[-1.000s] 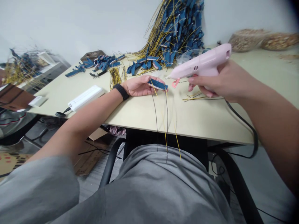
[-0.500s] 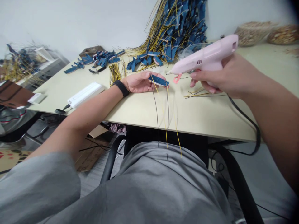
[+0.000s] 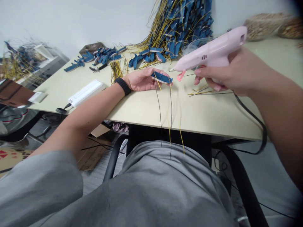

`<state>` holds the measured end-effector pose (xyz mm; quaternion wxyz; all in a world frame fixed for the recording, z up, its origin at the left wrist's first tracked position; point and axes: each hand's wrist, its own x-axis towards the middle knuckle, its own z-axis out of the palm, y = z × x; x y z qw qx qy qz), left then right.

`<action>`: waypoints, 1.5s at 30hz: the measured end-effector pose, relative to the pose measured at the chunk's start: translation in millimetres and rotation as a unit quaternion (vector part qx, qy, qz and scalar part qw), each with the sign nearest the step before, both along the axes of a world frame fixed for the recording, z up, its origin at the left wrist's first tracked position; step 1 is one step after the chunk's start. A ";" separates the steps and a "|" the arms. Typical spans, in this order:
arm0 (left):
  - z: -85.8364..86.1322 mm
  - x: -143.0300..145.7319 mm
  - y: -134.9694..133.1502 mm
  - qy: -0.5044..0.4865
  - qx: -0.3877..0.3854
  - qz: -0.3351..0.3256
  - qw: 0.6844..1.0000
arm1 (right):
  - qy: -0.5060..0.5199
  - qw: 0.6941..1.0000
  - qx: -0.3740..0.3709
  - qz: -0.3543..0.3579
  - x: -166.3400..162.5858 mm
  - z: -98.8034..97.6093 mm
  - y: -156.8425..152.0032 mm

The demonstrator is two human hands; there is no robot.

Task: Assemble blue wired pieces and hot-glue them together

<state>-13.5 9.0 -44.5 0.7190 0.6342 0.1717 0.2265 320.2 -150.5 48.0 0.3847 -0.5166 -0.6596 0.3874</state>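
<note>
Between the thumb and fingers of my left hand is a small blue plastic part. Thin black and yellow wires hang from it past the table edge. My right hand grips a pale pink hot glue gun by its handle, with a finger near the coral-coloured trigger or stand piece. The gun's nozzle points left, just above and apart from the blue part's right end. Loose cut wires lie on the table beneath the gun.
A tall heap of blue parts with wires stands at the back. More blue parts, pliers and a wire bundle lie left of it. A white power strip-like box sits near my left forearm. The gun's black cord loops over the table edge.
The view has shifted slightly. The glue gun has risen a little and moved slightly right, its nozzle still near the blue part. Both hands keep their holds.
</note>
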 end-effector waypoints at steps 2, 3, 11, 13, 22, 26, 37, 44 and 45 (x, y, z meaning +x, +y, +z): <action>-0.3 -0.2 -0.7 -0.003 0.002 -0.002 1.000 | 0.000 1.000 0.004 0.006 2.3 -2.8 2.6; -0.6 -0.2 -0.9 -0.004 0.004 -0.003 1.000 | -0.001 1.000 0.003 0.006 2.8 -3.5 3.3; 0.2 2.1 -5.2 -0.005 0.009 0.009 1.000 | -0.003 1.000 0.004 0.018 3.3 -2.8 2.2; 1.7 1.7 -7.1 -0.007 0.010 0.004 1.000 | -0.008 1.000 0.003 0.016 3.4 -2.7 2.3; -5.7 -0.8 -1.0 0.001 0.035 0.019 0.999 | -0.014 1.000 0.004 0.011 1.4 0.1 -2.6; -10.0 -0.5 1.6 -0.012 0.023 0.022 0.999 | -0.018 1.000 0.014 0.012 2.8 -0.5 -2.0; -3.8 1.2 -8.7 -0.004 0.066 0.042 0.997 | 0.004 0.998 0.022 0.050 7.5 -7.2 5.3; 0.1 0.2 -13.2 -0.014 0.040 0.055 0.998 | 0.007 0.998 0.028 0.061 7.6 -11.0 6.2; 0.2 0.2 -13.8 -0.015 0.038 0.057 0.998 | 0.002 0.998 0.027 0.061 7.4 -10.8 5.6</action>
